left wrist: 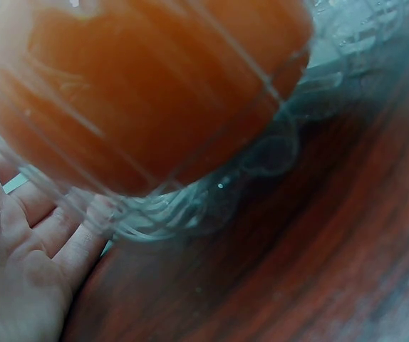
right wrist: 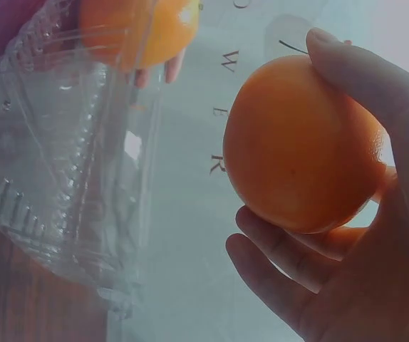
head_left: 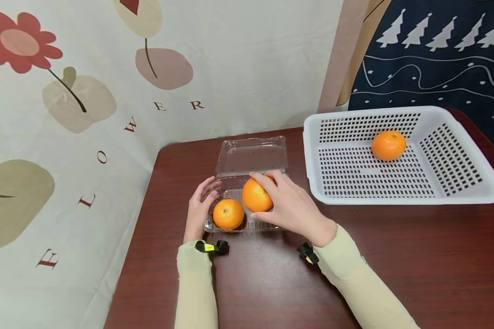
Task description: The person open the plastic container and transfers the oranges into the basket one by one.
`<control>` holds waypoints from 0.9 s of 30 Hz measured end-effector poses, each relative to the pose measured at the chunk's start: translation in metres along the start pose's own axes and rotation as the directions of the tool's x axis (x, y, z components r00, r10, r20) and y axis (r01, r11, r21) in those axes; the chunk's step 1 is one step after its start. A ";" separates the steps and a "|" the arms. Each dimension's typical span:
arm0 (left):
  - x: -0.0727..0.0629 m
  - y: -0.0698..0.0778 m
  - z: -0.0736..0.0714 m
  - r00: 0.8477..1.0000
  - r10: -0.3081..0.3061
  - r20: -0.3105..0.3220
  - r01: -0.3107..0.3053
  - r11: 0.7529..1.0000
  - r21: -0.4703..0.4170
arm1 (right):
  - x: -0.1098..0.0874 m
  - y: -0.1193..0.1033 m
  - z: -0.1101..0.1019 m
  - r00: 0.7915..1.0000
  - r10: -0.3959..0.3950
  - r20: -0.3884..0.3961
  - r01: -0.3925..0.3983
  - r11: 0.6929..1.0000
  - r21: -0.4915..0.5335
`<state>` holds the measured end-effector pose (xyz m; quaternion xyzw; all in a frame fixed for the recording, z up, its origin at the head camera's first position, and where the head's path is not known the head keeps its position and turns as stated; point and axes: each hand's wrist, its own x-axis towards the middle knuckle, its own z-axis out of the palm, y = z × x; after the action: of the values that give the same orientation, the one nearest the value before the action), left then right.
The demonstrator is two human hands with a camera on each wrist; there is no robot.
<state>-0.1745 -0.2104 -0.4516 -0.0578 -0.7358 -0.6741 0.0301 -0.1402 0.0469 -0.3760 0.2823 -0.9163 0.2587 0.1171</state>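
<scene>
- R hand (head_left: 290,203) has thumb + fingers (right wrist: 276,249) curved around the held orange (head_left: 256,195), which is over the R part of the clear tray (head_left: 257,226); can't tell if it touches the base.
- Biggest risk, prob.: a slip. Skin looks smooth & the fruit is round, so letting go too high could drop it or send it rolling into the tray orange (head_left: 228,214), which sits in the near L corner.
- L hand (head_left: 199,203) is at the tray's L side, fingers (left wrist: 55,221) fairly straight w/ nothing in them that I can see — can't tell how firmly they press the wall, if at all.
- If that hand isn't bracing, the tray could skid on the counter (head_left: 263,283); it's thin plastic, prob. light, so a sideways shove from the fruit may be enough.
- Wall might also buckle if the held orange gets forced down on the edge, e.g. when lowered off-centre.
- Lid (head_left: 252,157) is laid back at the far side; R fingers are near the hinge, so a knock there might swing it fwd.
- Third orange (head_left: 389,145) is in the white basket (head_left: 403,201), well apart to the R — low risk, unless the R sleeve (head_left: 354,265) snags the rim.
</scene>
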 end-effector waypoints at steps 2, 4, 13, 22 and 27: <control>0.000 0.000 0.000 1.000 0.001 -0.001 -0.001 1.000 -0.003 | 0.000 0.000 -0.002 1.000 -0.006 -0.009 0.006 1.000 -0.001; 0.000 0.000 0.000 1.000 0.002 -0.002 -0.002 1.000 -0.005 | 0.000 0.001 -0.003 1.000 -0.010 -0.021 0.010 1.000 -0.001; 0.000 -0.001 0.000 1.000 0.006 -0.005 -0.006 1.000 0.000 | 0.000 0.004 -0.007 0.999 -0.005 -0.053 0.004 1.000 -0.016; 0.003 -0.011 -0.003 1.000 0.002 -0.004 -0.002 1.000 -0.014 | 0.001 0.008 -0.008 0.998 0.024 -0.050 -0.023 1.000 0.022; 0.006 -0.020 -0.005 1.000 0.005 -0.009 -0.006 1.000 -0.014 | 0.001 0.009 -0.011 0.996 0.045 -0.075 -0.041 0.997 0.058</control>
<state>-0.1830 -0.2167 -0.4705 -0.0570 -0.7308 -0.6793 0.0349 -0.1454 0.0586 -0.3702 0.2555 -0.9094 0.2977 0.1385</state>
